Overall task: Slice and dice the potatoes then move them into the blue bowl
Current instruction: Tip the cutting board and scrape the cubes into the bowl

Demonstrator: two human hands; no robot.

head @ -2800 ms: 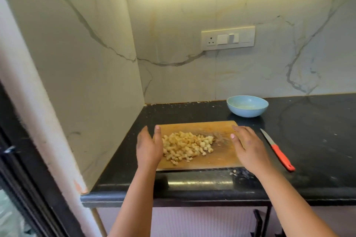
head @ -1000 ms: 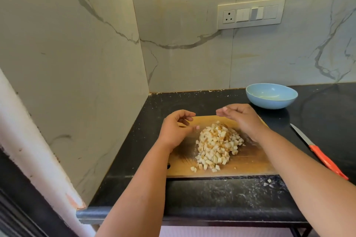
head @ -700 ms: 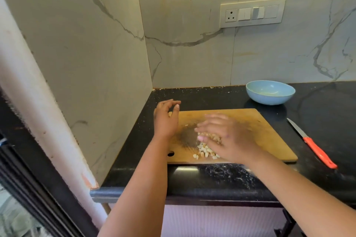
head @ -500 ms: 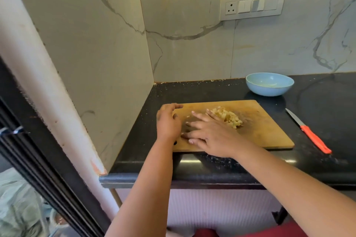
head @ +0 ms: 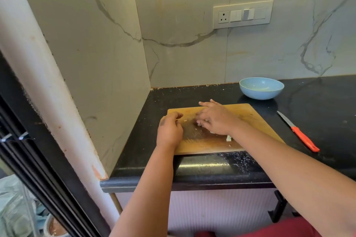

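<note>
potato dice: mostly hidden under the right hand on the cutting board; a few pale cubes (head: 228, 137) show just near of that hand, and a small scrap lies between the 2 hands.
right hand: the right hand (head: 215, 119) lies palm down over the middle of the board, fingers pointing left and far, curved over the diced potato; whether it grips the dice or only covers them, i cannot tell.
left hand: the left hand (head: 169, 130) sits at the left edge of the board, fingers curled inward toward the right hand; what it holds, if anything, is hidden, so i cannot tell its grip.
cutting board: the wooden cutting board (head: 256, 121) lies flat on the countertop, near its front edge, with dark knife marks in the centre.
blue bowl: the blue bowl (head: 261, 88) stands upright on the countertop, far and right of the board, apart from it, close to the wall.
knife: the knife (head: 297, 131) with an orange handle lies flat on the countertop right of the board, blade pointing far, untouched.
countertop: the black countertop (head: 317, 100) is speckled with pale crumbs along the far edge.
wall: a marbled wall with a switch panel (head: 243, 14) above the bowl.
</note>
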